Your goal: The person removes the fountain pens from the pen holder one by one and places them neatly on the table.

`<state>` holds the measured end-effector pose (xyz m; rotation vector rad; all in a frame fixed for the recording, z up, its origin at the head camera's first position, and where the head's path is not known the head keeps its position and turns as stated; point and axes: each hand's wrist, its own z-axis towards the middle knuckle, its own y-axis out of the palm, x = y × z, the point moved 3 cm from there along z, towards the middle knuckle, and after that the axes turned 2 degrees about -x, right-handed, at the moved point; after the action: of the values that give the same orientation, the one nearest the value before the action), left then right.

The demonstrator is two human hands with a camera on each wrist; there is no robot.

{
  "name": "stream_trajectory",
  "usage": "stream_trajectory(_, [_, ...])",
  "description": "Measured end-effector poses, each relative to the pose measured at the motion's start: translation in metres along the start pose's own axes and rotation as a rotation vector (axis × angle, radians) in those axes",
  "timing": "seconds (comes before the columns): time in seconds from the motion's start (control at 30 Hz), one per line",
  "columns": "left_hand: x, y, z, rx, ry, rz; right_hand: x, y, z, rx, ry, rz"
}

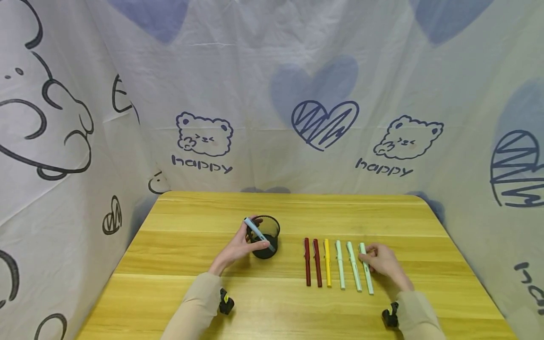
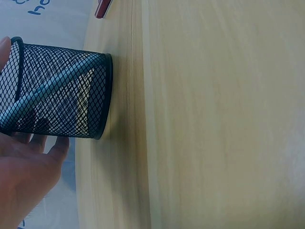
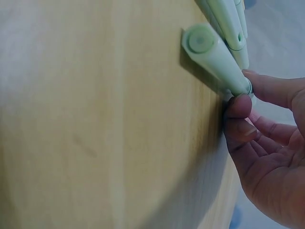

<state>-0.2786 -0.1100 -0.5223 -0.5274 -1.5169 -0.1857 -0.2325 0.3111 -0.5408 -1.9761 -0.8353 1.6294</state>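
My left hand (image 1: 234, 250) grips a black mesh pen holder (image 1: 272, 246), with the thumb across its near side and the fingers behind. A light blue pen (image 1: 254, 228) leans inside the holder, seen through the mesh in the left wrist view. To the right, my right hand (image 1: 384, 260) pinches the rightmost pale green pen (image 1: 367, 269) near its upper part between thumb and fingers. In the right wrist view that pen (image 3: 214, 59) points its end towards the camera, and its contact with the table is hard to judge.
Left of the pinched pen lie two more pale green pens (image 1: 354, 267), a yellow pen (image 1: 327, 263) and two dark red pens (image 1: 307, 262), side by side. The wooden table (image 1: 272, 307) ends at a patterned cloth (image 1: 263, 94) behind and at the sides.
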Motion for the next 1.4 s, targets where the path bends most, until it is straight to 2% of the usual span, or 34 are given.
stream_trajectory(1.4, [-0.0011,-0.0001,-0.0002,-0.005,-0.006,0.004,0.0013,0.0028,0.0019,0.052,0.017,-0.014])
